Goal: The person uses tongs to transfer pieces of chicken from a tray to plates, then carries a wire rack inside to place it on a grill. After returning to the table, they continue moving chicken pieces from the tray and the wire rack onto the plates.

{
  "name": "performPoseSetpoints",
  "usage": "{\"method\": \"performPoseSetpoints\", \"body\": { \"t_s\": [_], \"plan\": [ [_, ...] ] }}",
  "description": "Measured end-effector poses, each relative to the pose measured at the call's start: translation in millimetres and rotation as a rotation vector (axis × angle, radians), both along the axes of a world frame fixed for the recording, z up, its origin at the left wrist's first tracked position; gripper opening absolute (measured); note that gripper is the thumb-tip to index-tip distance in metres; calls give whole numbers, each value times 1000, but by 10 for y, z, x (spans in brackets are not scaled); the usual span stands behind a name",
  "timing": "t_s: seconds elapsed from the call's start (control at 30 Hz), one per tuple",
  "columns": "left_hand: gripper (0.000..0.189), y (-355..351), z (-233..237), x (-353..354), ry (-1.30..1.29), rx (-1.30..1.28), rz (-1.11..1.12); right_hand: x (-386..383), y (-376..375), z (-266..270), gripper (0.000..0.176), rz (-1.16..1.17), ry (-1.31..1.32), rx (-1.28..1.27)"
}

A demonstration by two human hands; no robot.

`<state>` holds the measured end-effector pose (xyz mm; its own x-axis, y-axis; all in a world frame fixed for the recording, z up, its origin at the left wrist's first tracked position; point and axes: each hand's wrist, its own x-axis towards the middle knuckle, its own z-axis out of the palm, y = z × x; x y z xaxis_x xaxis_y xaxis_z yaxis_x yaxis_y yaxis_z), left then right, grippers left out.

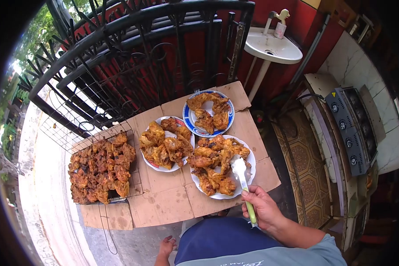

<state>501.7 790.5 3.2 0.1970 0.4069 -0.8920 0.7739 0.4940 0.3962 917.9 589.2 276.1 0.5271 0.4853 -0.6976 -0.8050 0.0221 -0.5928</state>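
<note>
From the head camera I look down on a low table covered with cardboard [173,204]. The right hand [264,206] is at its near edge, fingers closed tight round the green handle of a brush [241,173]. The brush's white head lies on the chicken [213,164] piled on the white plate [217,196], at that plate's right side. The left hand is out of frame, so I cannot tell its state. Just left of the white plate, almost touching it, sits a second plate [157,167] heaped with more browned pieces. Behind both, toward the far edge of the cardboard, is a blue plate [188,119] holding a few pieces. At the left end of the table a wire rack [135,177] lies flat, packed with darker grilled pieces, and it overhangs the cardboard's edge. Beyond the table stands a black iron gate [133,53]. To the right of the gate, a white sink [275,46] is fixed against the red wall. On the counter well to the right sits a stove [352,128] with a row of knobs. At the bottom of the frame I see the person's blue shorts [221,241], just below the right hand.
</note>
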Motion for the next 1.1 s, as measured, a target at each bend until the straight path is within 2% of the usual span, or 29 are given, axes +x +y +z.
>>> {"method": "performPoseSetpoints", "body": {
  "t_s": [0.17,0.23,0.33,0.4,0.47,0.5,0.53,0.6,0.7,0.9,1.1],
  "plan": [
    [52,46,-41,63,-32,-28,32,155,4,184,52,65,-6,-78],
    [51,74,43,109,20,-33,2,322,-237,355,53,321,48,-103],
    [50,85,-70,-7,-10,-34,65,575,-402,650,57,472,-351,-265],
    [50,94,-59,-4,2,-42,64,905,-481,618,61,521,-550,-325],
    [51,123,-49,-24,16,-42,58,1209,-309,748,60,604,-497,-461],
    [51,131,-53,-39,14,-11,47,1351,-283,628,59,644,-505,-496],
    [51,131,-55,-50,13,20,38,1504,-234,558,58,717,-384,-420],
    [51,130,25,-48,-1,48,68,1643,-116,537,59,858,-310,-420],
    [50,36,110,-85,0,74,123,1679,13,579,57,1011,-459,-397],
    [48,-298,-123,-408,16,64,185,1652,-28,384,51,1008,-520,-219],
    [49,-483,-93,-441,77,51,188,1667,-41,367,54,970,-439,-249]
  ]
}}
